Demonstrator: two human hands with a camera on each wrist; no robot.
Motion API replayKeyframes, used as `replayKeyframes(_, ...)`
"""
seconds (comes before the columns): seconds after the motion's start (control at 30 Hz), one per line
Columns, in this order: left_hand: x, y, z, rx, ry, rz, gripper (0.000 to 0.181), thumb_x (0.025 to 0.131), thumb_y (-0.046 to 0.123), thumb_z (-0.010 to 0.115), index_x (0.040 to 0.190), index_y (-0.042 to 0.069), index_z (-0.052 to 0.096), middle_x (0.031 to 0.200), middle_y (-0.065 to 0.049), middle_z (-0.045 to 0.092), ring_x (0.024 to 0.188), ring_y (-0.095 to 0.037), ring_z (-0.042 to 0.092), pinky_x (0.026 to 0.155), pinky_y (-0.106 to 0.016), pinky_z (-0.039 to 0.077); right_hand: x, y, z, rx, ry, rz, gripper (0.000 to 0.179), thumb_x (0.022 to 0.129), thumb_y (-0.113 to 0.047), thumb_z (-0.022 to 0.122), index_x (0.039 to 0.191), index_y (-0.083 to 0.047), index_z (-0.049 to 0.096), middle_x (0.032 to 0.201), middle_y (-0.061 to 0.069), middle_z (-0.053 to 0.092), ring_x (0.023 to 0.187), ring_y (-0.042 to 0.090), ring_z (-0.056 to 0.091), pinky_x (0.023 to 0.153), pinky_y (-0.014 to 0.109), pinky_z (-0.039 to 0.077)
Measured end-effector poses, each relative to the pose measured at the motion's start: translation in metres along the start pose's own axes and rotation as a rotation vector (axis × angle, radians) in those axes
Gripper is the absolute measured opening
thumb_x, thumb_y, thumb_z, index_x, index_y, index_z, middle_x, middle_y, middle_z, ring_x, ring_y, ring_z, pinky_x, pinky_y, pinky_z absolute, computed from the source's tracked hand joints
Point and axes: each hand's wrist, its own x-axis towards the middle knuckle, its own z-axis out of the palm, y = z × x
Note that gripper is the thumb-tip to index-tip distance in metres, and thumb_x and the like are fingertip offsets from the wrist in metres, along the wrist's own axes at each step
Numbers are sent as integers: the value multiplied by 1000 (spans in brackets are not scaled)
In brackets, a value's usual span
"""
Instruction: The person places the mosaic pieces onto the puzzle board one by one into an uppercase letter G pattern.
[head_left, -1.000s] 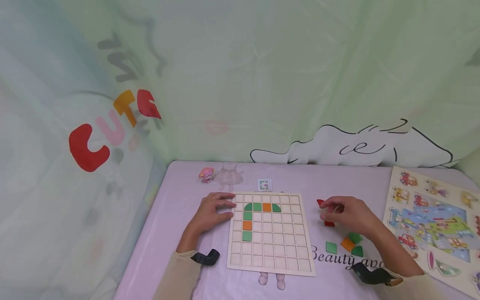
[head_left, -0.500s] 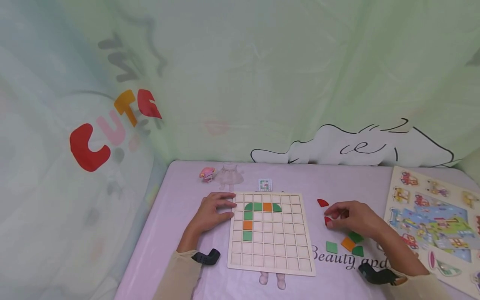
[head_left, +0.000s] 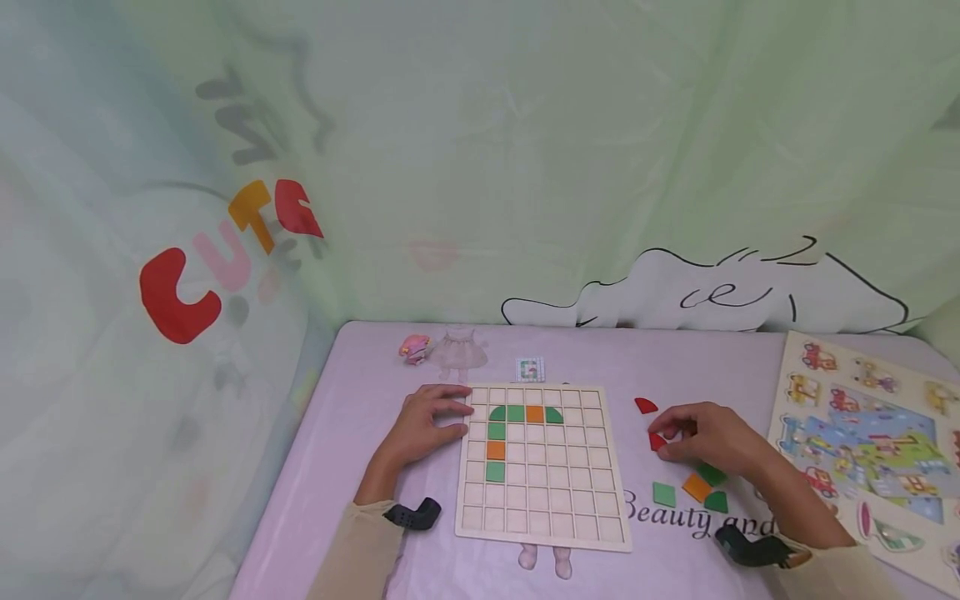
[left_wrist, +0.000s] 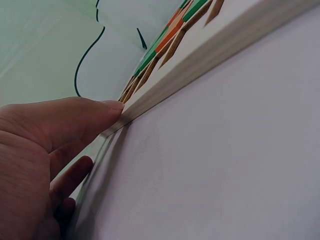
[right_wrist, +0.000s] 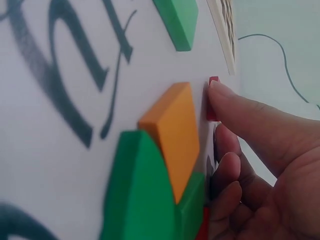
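A wooden grid board (head_left: 551,500) lies on the table, with green and orange tiles (head_left: 495,450) set in its upper left squares. My left hand (head_left: 426,427) rests at the board's left side; in the left wrist view the thumb (left_wrist: 95,112) touches its edge. To the right of the board, my right hand (head_left: 712,435) pinches a red tile (head_left: 656,441) low over the cloth. The right wrist view has the thumb on that red tile (right_wrist: 212,102), whose outline is partly hidden. Just beyond the fingers lies a red quarter-circle tile (head_left: 645,406).
Loose tiles lie below my right hand: a light green square (head_left: 663,494), an orange square (head_left: 696,487) and dark green pieces (head_left: 716,502). A small pattern card (head_left: 529,370) and pink figurine (head_left: 414,349) sit behind the board. A picture puzzle board (head_left: 813,400) stretches along the right.
My right hand has moved slightly right and toward me, from the far red tile to the nearer one, uncovering the far one. The left hand and the grid board have stayed put.
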Motion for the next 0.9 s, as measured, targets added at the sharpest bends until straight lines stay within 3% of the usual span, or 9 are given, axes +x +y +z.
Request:
replayKeyframes(0.4, 0, 1, 0, -1, -4, -13, 25, 86, 23, 80, 111, 21, 80, 141, 7, 64, 138, -21, 49, 106, -48, 32, 1, -1, 1, 27, -23, 6, 32, 81, -25, 84, 110, -15, 74, 93, 4, 59, 89, 22, 51, 65, 26, 41)
replayKeyframes(0.9, 0, -1, 2, 13, 7, -6, 25, 86, 22, 81, 110, 22, 80, 140, 7, 64, 137, -21, 49, 105, -47, 33, -1, -1, 1, 91, -48, -10, 24, 83, -25, 83, 100, -13, 69, 89, 5, 58, 86, 22, 51, 64, 26, 42)
